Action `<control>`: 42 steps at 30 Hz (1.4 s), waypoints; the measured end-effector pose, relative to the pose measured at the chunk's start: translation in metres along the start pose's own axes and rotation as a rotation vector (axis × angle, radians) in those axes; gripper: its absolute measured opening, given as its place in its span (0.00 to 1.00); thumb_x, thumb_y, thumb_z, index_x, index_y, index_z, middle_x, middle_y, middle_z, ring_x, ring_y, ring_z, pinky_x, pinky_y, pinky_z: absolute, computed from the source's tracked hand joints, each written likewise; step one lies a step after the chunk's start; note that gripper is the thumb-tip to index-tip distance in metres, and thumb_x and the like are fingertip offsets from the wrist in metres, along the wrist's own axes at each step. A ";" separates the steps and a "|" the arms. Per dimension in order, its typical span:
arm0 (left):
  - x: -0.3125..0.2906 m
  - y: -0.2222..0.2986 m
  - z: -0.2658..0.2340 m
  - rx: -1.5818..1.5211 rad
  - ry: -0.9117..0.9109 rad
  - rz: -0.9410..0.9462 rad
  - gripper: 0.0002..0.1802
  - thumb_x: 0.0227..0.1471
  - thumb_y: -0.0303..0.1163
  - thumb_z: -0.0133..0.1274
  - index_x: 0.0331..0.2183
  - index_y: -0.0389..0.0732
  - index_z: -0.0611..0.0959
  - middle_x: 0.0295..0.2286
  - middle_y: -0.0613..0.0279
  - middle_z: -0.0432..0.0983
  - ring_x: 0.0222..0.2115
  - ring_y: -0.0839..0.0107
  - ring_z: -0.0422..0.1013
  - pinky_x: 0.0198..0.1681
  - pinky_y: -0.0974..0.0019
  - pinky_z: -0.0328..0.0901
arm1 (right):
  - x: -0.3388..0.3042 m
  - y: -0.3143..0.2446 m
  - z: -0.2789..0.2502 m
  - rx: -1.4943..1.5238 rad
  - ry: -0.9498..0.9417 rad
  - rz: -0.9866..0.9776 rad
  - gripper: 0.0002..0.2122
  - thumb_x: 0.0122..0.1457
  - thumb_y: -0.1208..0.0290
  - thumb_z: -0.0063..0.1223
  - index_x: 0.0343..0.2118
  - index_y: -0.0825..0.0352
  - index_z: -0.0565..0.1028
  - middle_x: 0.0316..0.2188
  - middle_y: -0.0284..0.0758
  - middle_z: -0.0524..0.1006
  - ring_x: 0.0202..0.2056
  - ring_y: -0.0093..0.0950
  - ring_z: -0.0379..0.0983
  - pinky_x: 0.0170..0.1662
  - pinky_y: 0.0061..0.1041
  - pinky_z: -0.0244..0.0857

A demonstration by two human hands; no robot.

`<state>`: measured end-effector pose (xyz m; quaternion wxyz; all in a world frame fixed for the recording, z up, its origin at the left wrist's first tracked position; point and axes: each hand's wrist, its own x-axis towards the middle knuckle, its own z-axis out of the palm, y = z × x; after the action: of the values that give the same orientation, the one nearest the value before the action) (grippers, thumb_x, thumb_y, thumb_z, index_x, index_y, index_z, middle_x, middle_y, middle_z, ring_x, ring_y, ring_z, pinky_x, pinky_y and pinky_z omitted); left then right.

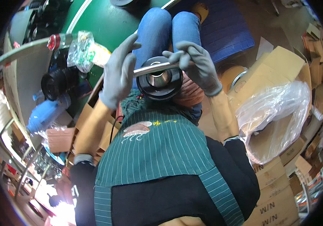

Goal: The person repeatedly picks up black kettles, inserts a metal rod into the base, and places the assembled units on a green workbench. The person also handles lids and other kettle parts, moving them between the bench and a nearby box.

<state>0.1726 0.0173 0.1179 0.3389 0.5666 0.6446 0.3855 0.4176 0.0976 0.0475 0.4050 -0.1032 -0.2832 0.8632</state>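
Observation:
A shiny metal tube (pixel 152 69) lies level over a black round part (pixel 160 92) with a bright metal cone (pixel 158 80) at its middle, held at my lap. My right hand (pixel 199 67), in a grey glove, has its fingers bent around the tube's right end. On the other side my left hand (pixel 118 73), also gloved in grey, has its fingers stretched out. The tube's left end comes up against this hand's inner side. I cannot tell whether the tube touches the round part beneath it.
To the left are a clear plastic bag (pixel 82 52), a red-capped bottle (pixel 57 41), a black cylindrical part (pixel 54 83) and a blue bottle (pixel 48 113). An open cardboard box (pixel 278 67) with a clear plastic liner (pixel 278 101) stands at the right, near stacked cartons (pixel 272 192).

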 end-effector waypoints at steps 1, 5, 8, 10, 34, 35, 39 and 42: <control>0.011 -0.004 -0.005 0.085 -0.058 0.097 0.29 0.73 0.43 0.40 0.63 0.34 0.76 0.47 0.40 0.82 0.49 0.47 0.79 0.55 0.54 0.71 | -0.007 -0.005 0.002 0.103 -0.086 -0.031 0.18 0.78 0.69 0.41 0.57 0.78 0.75 0.35 0.42 0.84 0.46 0.38 0.83 0.72 0.47 0.63; 0.045 -0.003 -0.001 0.017 -0.365 0.057 0.40 0.75 0.60 0.27 0.62 0.38 0.78 0.38 0.50 0.84 0.44 0.63 0.81 0.50 0.61 0.73 | -0.009 -0.012 -0.006 -0.115 -0.364 -0.228 0.15 0.73 0.65 0.43 0.42 0.69 0.81 0.22 0.31 0.75 0.37 0.30 0.75 0.73 0.59 0.53; 0.065 -0.012 0.004 -0.239 -0.506 -0.180 0.43 0.75 0.62 0.26 0.56 0.38 0.84 0.32 0.54 0.84 0.30 0.68 0.79 0.43 0.65 0.73 | -0.015 -0.037 0.018 -0.512 -0.289 -0.069 0.13 0.61 0.67 0.54 0.21 0.61 0.84 0.17 0.26 0.70 0.31 0.28 0.71 0.69 0.56 0.59; 0.090 -0.024 0.019 -0.252 -0.565 -0.090 0.43 0.76 0.60 0.25 0.52 0.36 0.87 0.31 0.56 0.84 0.27 0.70 0.77 0.42 0.68 0.72 | -0.014 -0.051 0.044 -0.914 -0.375 -0.099 0.06 0.46 0.69 0.62 0.16 0.62 0.81 0.14 0.30 0.65 0.26 0.32 0.70 0.66 0.54 0.65; 0.159 -0.013 0.122 -0.182 -1.114 0.429 0.32 0.65 0.53 0.47 0.35 0.30 0.89 0.32 0.37 0.82 0.35 0.46 0.78 0.46 0.47 0.70 | 0.056 0.022 0.125 -1.335 -1.130 0.298 0.11 0.49 0.59 0.57 0.22 0.62 0.77 0.18 0.34 0.75 0.20 0.35 0.71 0.32 0.34 0.67; 0.167 -0.015 0.124 -0.237 -1.142 0.418 0.32 0.65 0.52 0.46 0.35 0.30 0.89 0.33 0.36 0.81 0.35 0.46 0.77 0.46 0.47 0.69 | 0.077 0.026 0.131 -1.393 -1.257 0.369 0.12 0.50 0.57 0.57 0.23 0.62 0.77 0.18 0.34 0.75 0.21 0.35 0.71 0.31 0.34 0.67; 0.164 -0.022 0.143 -0.230 -1.089 0.483 0.30 0.64 0.51 0.45 0.30 0.36 0.91 0.27 0.49 0.85 0.30 0.57 0.78 0.45 0.54 0.70 | 0.097 0.038 0.136 -1.506 -1.185 0.445 0.15 0.52 0.52 0.56 0.24 0.61 0.76 0.13 0.30 0.71 0.21 0.33 0.75 0.33 0.36 0.70; 0.173 -0.028 0.144 -0.193 -1.214 0.379 0.32 0.68 0.50 0.45 0.31 0.35 0.92 0.28 0.53 0.87 0.30 0.62 0.82 0.43 0.58 0.73 | 0.089 0.031 0.133 -1.522 -1.028 0.190 0.11 0.50 0.57 0.59 0.24 0.60 0.77 0.14 0.29 0.73 0.20 0.32 0.75 0.32 0.35 0.70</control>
<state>0.2629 0.2032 0.0246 0.6187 0.7551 0.1892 0.1059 0.2859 0.0952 0.1429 -0.0198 0.0315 -0.9096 0.4138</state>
